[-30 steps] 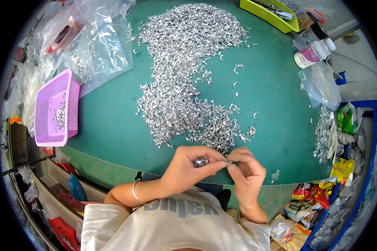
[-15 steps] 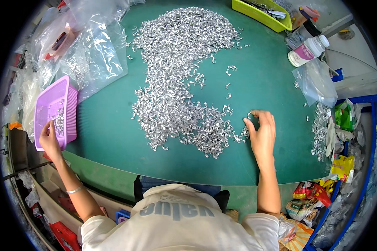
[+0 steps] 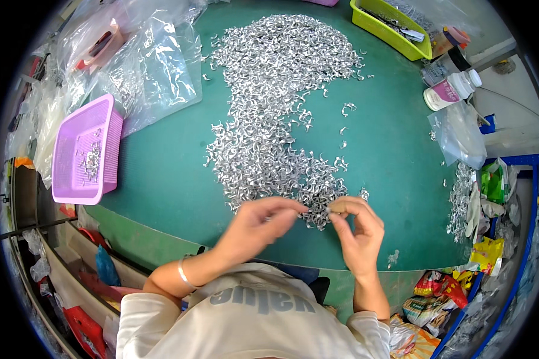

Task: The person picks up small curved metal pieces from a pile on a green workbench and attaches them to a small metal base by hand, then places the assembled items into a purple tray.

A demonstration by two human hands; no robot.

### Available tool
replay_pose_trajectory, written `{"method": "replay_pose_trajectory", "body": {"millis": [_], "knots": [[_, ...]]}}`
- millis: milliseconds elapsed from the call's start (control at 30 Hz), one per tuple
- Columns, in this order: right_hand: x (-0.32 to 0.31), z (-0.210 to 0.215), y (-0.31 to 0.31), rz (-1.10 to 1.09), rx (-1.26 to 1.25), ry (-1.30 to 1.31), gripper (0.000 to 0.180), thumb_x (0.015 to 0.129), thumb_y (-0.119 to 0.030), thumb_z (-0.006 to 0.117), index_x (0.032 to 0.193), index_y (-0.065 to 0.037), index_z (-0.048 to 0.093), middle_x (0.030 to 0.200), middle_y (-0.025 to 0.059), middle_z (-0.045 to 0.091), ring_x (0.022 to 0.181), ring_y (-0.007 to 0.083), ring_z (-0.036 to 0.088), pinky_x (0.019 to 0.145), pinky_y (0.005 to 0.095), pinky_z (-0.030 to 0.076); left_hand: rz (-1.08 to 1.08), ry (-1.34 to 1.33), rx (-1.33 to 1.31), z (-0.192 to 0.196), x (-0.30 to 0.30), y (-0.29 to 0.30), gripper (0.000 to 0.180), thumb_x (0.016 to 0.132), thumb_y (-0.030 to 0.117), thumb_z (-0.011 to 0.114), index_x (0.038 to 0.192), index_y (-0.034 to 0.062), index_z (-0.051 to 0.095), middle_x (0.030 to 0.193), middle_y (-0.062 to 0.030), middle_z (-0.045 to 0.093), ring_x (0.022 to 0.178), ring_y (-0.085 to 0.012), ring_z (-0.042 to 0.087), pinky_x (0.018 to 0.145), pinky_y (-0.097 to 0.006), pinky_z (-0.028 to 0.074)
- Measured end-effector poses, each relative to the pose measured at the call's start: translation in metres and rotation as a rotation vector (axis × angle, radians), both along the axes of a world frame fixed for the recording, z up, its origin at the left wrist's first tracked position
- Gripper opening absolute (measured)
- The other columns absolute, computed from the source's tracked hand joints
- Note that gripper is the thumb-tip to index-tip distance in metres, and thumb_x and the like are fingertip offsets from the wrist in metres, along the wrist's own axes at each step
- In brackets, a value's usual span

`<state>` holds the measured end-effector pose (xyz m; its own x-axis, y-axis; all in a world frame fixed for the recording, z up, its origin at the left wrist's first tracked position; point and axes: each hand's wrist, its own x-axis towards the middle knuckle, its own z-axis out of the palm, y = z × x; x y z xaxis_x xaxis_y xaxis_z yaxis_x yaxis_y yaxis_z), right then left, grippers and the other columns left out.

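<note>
A big heap of small, silvery, curved metal pieces (image 3: 263,119) runs from the far side of the green table down to its near part. My right hand (image 3: 360,230) is at the heap's near right end, thumb and forefinger pinched around a small curved metal piece that is mostly hidden by the fingertips. Close by on the left, my left hand (image 3: 259,226) reaches over the heap's near edge. Its fingers are stretched out, slightly blurred, with a gap to the thumb, and nothing shows between them. A purple plastic basket (image 3: 108,158) at the left holds some of the same pieces.
Clear plastic bags (image 3: 156,72) cover the far left. A yellow-green tray (image 3: 395,30), a white bottle (image 3: 452,90) and a plastic bag (image 3: 461,137) line the far right. More metal pieces (image 3: 460,200) lie at the right edge, beside a blue rack (image 3: 518,245) with packets.
My left hand has left the purple basket and come right to the heap's near edge. My right hand has moved down and slightly left. The whole view has shifted a little.
</note>
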<state>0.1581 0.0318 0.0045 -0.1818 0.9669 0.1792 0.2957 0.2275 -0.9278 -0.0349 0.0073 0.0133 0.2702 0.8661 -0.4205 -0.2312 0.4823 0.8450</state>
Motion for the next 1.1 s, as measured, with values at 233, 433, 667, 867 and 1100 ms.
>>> {"method": "replay_pose_trajectory", "body": {"millis": [233,433,667,867,1100], "knots": [[-0.008,-0.004,-0.022,0.014,-0.177,0.285,0.028,0.070,0.015,0.061,0.095,0.005,0.053,0.089,0.0089,0.058,0.076,0.0122,0.051,0.068,0.0241,0.043,0.072,0.116,0.288,-0.009,0.028,0.000,0.020,0.076,0.001,0.064,0.096,-0.0012,0.062,0.068,0.0015,0.054,0.062,-0.0033,0.045,0.056,-0.018,0.038],[-0.013,-0.001,-0.026,-0.017,-0.329,0.570,0.026,0.073,0.017,0.057,0.096,0.006,0.051,0.091,0.0114,0.056,0.080,0.0140,0.052,0.072,0.0258,0.044,0.109,0.058,0.255,-0.007,0.025,-0.003,0.017,0.074,-0.002,0.065,0.091,-0.0012,0.065,0.069,-0.0007,0.056,0.062,-0.0043,0.046,0.055,-0.019,0.037],[-0.015,-0.002,-0.032,-0.052,-0.157,0.515,0.027,0.071,0.017,0.059,0.094,0.006,0.051,0.092,0.0146,0.057,0.082,0.0167,0.054,0.073,0.0271,0.045,0.096,0.158,0.387,-0.007,0.023,-0.006,0.015,0.074,0.000,0.065,0.088,0.0018,0.066,0.070,-0.0011,0.057,0.059,-0.0041,0.044,0.050,-0.019,0.035],[-0.015,-0.004,-0.035,-0.080,0.026,0.360,0.025,0.069,0.017,0.062,0.090,0.007,0.052,0.090,0.0162,0.058,0.082,0.0186,0.055,0.069,0.0276,0.046,0.116,0.133,0.396,-0.006,0.026,-0.007,0.015,0.074,0.000,0.066,0.089,0.0019,0.067,0.070,-0.0015,0.058,0.058,-0.0039,0.045,0.049,-0.019,0.034],[-0.012,-0.001,-0.042,-0.084,-0.345,0.627,0.019,0.076,0.013,0.057,0.093,0.007,0.052,0.087,0.0122,0.059,0.079,0.0160,0.057,0.070,0.0268,0.047,0.084,0.118,0.345,-0.006,0.027,-0.008,0.009,0.071,-0.001,0.068,0.080,-0.0024,0.065,0.071,-0.0059,0.060,0.060,-0.0081,0.049,0.053,-0.022,0.038]]}}
